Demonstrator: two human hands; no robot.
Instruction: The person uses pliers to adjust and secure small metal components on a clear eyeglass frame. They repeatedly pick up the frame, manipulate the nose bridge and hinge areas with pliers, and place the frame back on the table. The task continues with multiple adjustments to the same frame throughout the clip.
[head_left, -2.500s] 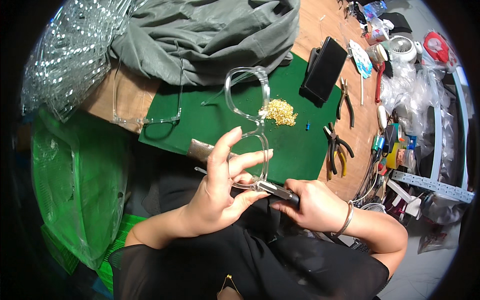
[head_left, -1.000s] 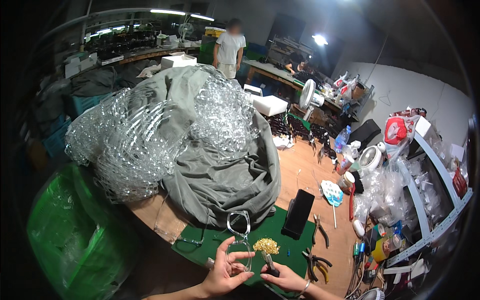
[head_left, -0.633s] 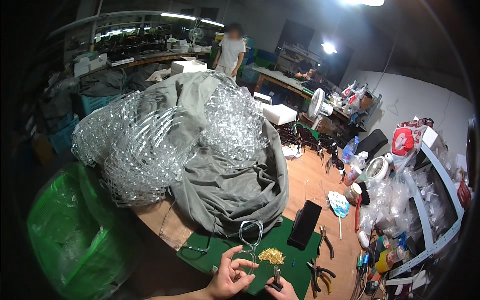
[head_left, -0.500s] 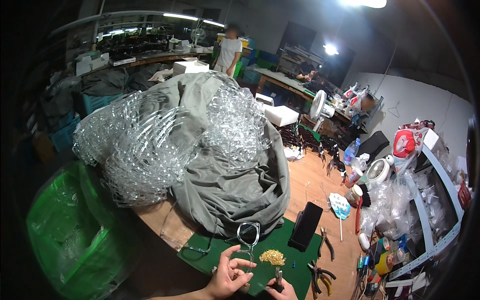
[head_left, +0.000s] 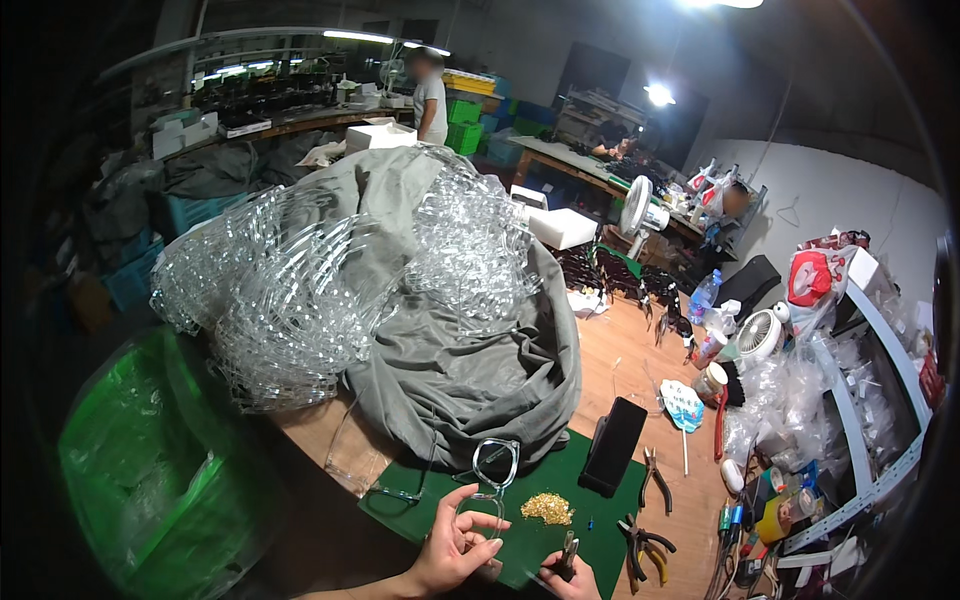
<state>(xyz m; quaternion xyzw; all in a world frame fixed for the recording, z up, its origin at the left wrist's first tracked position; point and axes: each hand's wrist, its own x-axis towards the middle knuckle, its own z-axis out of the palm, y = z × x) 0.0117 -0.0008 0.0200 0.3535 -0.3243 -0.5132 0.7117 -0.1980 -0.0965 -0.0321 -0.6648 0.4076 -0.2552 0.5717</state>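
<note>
Hands [head_left: 455, 550] lower in view — clear-framed glasses [head_left: 490, 478], transparent, pinched

right hand [head_left: 578, 585] cut off, grip unclear

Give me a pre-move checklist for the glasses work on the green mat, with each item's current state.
1. Left hand has hold of the clear glasses frame: ok, fingers are pinched on its lower edge.
2. Right hand holds the small dark tool: ok, though the hand is cut off at the picture's lower edge.
3. Tool tip is seated on the frame: cannot tell, too small to see.
4. Pile of small gold parts lies close by on the green mat: ok.
5. Pliers lie apart from both hands: ok.
6. Black phone leans beyond the work spot: ok.
</note>
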